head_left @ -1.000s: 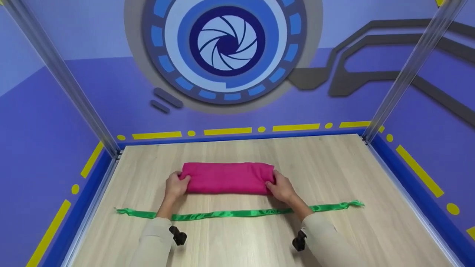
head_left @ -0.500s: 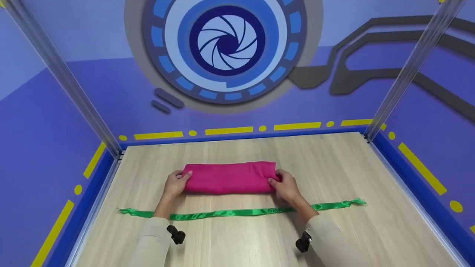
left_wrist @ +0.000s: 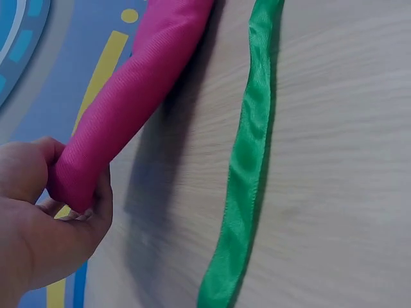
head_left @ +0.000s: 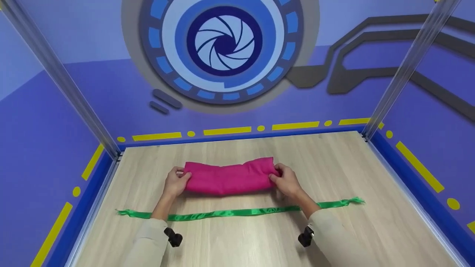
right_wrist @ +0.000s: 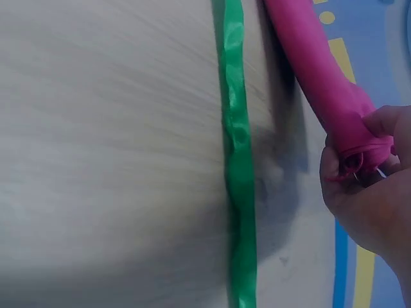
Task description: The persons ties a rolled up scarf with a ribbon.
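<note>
A folded pink cloth [head_left: 226, 180] is held between both hands, its ends raised and its middle sagging low over the table. My left hand [head_left: 176, 181] pinches the left end, thumb on the near face and fingers behind. At the other end my right hand [head_left: 288, 181] grips the cloth the same way. In the right wrist view, rolled layers show at the end of the pink cloth [right_wrist: 352, 128]. The left wrist view shows the left hand [left_wrist: 51, 218] curled round the cloth's end. Nearer the person, a green satin ribbon [head_left: 233, 213] lies stretched across the table, passing beneath both forearms.
The wooden table [head_left: 237, 241] is bounded by a blue patterned back wall [head_left: 96, 100] and side walls. Metal posts stand at the left [head_left: 74, 85] and right back corners. Black mounts [head_left: 173, 237] sit at both wrists.
Both hands have raised the ends of the cloth, the right one more. The cloth has gone from flat to sagging in the middle. The ribbon stays in place.
</note>
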Available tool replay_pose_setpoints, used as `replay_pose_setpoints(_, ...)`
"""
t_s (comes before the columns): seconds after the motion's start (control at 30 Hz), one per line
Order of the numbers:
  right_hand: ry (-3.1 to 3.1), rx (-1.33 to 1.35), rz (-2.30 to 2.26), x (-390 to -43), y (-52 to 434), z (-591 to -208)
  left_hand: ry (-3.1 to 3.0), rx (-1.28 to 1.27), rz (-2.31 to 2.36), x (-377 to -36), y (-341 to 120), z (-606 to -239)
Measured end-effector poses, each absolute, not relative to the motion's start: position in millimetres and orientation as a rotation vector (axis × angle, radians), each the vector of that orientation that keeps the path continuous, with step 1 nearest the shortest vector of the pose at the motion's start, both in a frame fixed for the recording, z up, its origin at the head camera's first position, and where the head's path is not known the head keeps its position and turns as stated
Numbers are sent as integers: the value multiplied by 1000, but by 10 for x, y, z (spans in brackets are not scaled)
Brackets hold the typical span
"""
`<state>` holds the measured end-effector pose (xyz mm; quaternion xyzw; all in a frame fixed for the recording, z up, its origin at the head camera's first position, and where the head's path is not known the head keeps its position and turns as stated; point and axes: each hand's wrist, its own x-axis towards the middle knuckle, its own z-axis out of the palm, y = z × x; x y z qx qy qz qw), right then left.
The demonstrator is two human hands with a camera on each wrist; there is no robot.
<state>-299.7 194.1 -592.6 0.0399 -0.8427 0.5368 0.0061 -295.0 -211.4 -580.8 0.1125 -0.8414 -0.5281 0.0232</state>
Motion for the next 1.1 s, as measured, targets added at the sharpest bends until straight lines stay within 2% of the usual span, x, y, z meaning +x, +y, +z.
replay_pose_setpoints(0.3,-2550,133,1787,-3032,2055,-5766,-2676,285,-1609,-2867,-2095,-5636)
replay_pose_setpoints(0.57,-2425,86,1990,-3068,2196,-5687,-2610,285,-1781,-2787,-2048,-5569)
replay_pose_setpoints(1.1,-2356,-23,2047,-3105,2427,-5605,-2575,19,-1968,-2614,-1841,-5395)
